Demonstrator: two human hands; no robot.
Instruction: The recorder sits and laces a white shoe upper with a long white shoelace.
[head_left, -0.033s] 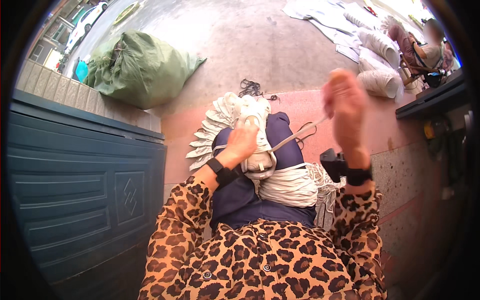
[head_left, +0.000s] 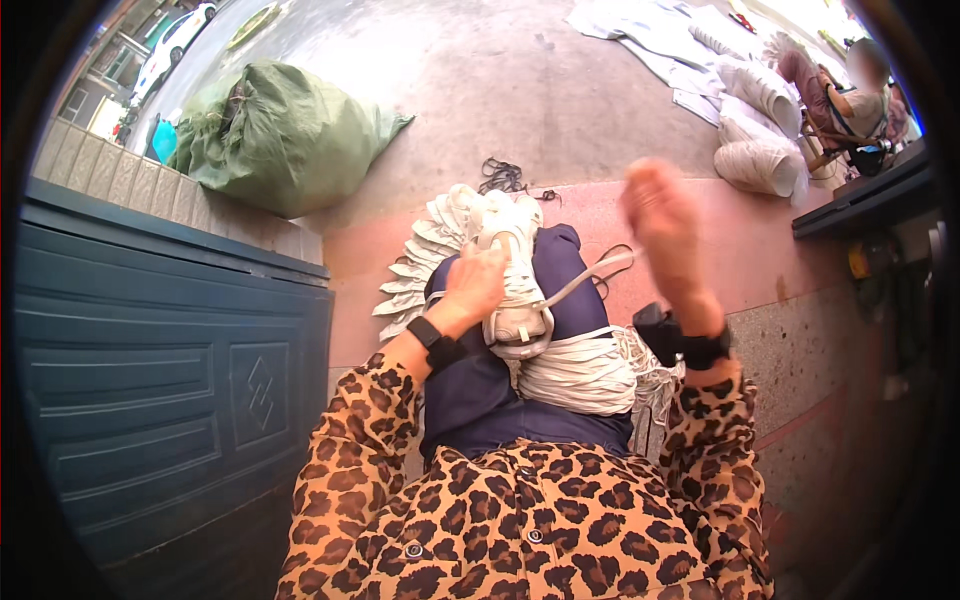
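A person in a leopard-print shirt (head_left: 520, 520) sits at the centre of the frame, working a white shoe upper (head_left: 512, 275) across the lap. The left hand (head_left: 475, 285) grips the upper's side, fingers closed around it, while the right hand (head_left: 665, 225) is raised at centre right, blurred, so whether its fingers pinch the pale cord (head_left: 590, 278) running from the shoe toward it cannot be told. Judging by the piles, the job looks partly done: a fanned stack of flat white shoe pieces (head_left: 415, 275) lies beyond the knees, and a bundle of white cord (head_left: 580, 375) rests on the dark blue trousers (head_left: 480, 400) just below the shoe, with more seemingly left to work. A bulging green sack (head_left: 280, 135), tied at its top, sits at upper left beside a dark teal panelled door (head_left: 170, 370). At upper right, another person (head_left: 860, 95) sits among white rolled bundles (head_left: 760, 150). No labels or signs are legible.
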